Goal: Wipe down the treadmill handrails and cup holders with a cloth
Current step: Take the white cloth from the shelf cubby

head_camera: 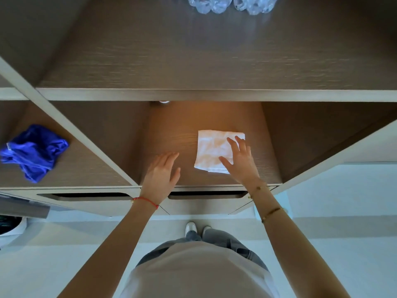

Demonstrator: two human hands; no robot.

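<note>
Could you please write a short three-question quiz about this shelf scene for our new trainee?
1. True or false: the right hand lies on the white cloth.
2. Which compartment holds the blue cloth: A, the cloth's own; B, the one to its left; C, the upper shelf?
3. Fill in: the left hand holds ____.

Key: 1 true; 2 B; 3 nothing.
</note>
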